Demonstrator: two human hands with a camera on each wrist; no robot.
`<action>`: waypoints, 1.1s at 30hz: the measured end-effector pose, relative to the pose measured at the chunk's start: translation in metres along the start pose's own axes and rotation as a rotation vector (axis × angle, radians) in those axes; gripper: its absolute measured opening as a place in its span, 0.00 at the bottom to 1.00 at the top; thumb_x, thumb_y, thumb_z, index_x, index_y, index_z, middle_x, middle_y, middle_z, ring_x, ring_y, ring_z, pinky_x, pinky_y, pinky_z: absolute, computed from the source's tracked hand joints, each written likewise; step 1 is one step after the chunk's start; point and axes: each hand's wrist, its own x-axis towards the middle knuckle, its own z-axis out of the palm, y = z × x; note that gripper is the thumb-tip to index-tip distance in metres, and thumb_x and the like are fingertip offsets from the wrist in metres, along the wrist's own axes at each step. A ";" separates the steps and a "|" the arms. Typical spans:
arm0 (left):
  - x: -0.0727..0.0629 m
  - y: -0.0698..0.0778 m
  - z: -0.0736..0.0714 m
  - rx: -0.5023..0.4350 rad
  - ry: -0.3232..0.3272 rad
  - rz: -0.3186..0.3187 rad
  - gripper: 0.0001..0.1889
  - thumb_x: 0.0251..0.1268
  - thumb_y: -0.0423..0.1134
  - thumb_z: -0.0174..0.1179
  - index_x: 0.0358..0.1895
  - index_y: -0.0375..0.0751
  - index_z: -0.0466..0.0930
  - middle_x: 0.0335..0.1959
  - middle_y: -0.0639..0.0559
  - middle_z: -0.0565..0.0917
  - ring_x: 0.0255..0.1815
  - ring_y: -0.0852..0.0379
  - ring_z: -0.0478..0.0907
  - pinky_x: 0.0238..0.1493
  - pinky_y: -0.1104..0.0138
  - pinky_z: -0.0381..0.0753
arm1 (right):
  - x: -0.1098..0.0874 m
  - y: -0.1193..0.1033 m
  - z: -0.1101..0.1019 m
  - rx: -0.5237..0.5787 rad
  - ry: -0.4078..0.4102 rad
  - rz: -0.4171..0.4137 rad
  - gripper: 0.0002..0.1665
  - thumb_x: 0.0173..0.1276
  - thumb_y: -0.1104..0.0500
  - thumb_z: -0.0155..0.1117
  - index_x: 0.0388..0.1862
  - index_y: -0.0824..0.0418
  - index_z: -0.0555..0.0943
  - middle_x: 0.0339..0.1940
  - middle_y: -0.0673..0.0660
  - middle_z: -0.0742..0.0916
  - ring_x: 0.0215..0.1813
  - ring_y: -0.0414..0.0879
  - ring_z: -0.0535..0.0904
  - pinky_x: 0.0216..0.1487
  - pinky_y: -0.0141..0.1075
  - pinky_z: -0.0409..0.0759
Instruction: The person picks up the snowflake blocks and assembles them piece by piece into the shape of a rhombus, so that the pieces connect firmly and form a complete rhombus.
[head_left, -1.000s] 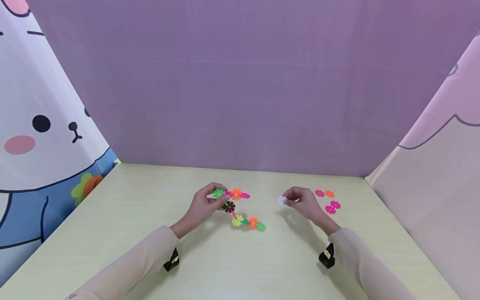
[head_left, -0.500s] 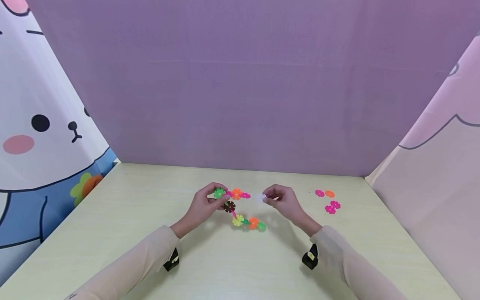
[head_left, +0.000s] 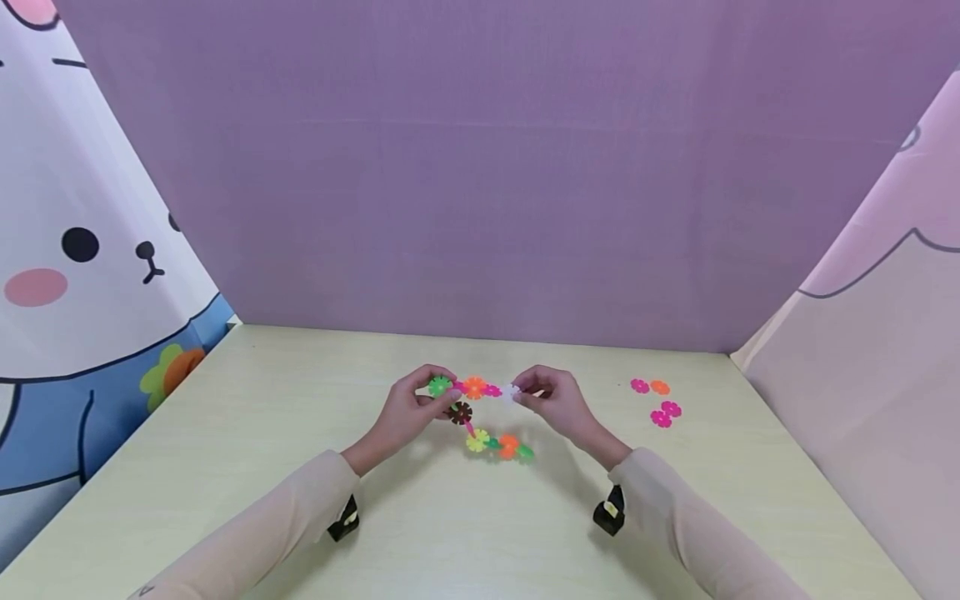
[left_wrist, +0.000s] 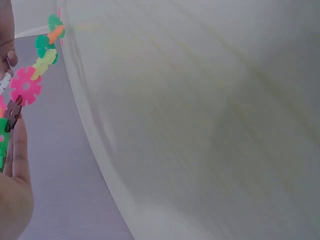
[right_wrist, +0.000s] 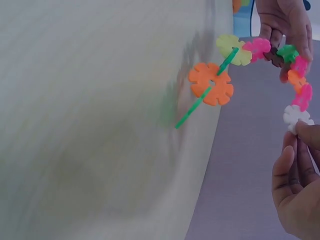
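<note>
A curved chain of flower-shaped plastic discs (head_left: 474, 388) hangs from my left hand (head_left: 405, 415), which pinches it near the green (head_left: 439, 386) and brown (head_left: 461, 412) pieces. Its lower end runs through pink, yellow, green and orange discs (right_wrist: 210, 83). My right hand (head_left: 557, 406) pinches a white flower disc (right_wrist: 296, 117) between thumb and fingers. In the right wrist view the white disc touches the pink disc (right_wrist: 302, 97) at the chain's upper end. Whether their slots are locked together, I cannot tell.
Several loose flower discs, pink (head_left: 662, 419) and orange (head_left: 660, 387), lie on the pale tabletop (head_left: 465, 533) at the right. A purple panel (head_left: 480, 167) rises behind the table, with printed cloths (head_left: 97, 350) at the sides.
My right hand has moved left with the white disc, from apart to the chain's pink end. My left hand and the chain have hardly moved.
</note>
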 end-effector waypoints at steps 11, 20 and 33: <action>0.007 -0.022 -0.004 0.020 -0.044 0.016 0.15 0.62 0.35 0.57 0.51 0.37 0.73 0.45 0.38 0.78 0.29 0.40 0.82 0.35 0.62 0.83 | 0.001 -0.001 0.004 0.031 0.000 -0.028 0.07 0.56 0.70 0.64 0.35 0.68 0.80 0.30 0.63 0.85 0.29 0.41 0.78 0.31 0.28 0.79; 0.015 -0.034 -0.005 0.112 -0.160 0.071 0.18 0.60 0.42 0.59 0.54 0.46 0.72 0.48 0.46 0.77 0.44 0.53 0.78 0.35 0.66 0.83 | 0.002 0.001 0.005 0.024 -0.021 -0.033 0.06 0.56 0.70 0.64 0.35 0.67 0.80 0.30 0.63 0.85 0.30 0.43 0.79 0.31 0.29 0.79; 0.013 -0.014 0.004 0.172 -0.143 0.010 0.14 0.60 0.38 0.60 0.49 0.43 0.77 0.47 0.45 0.79 0.34 0.49 0.79 0.28 0.50 0.81 | -0.002 -0.019 0.006 0.024 -0.034 -0.022 0.06 0.57 0.72 0.62 0.35 0.72 0.79 0.32 0.66 0.85 0.34 0.53 0.79 0.31 0.28 0.78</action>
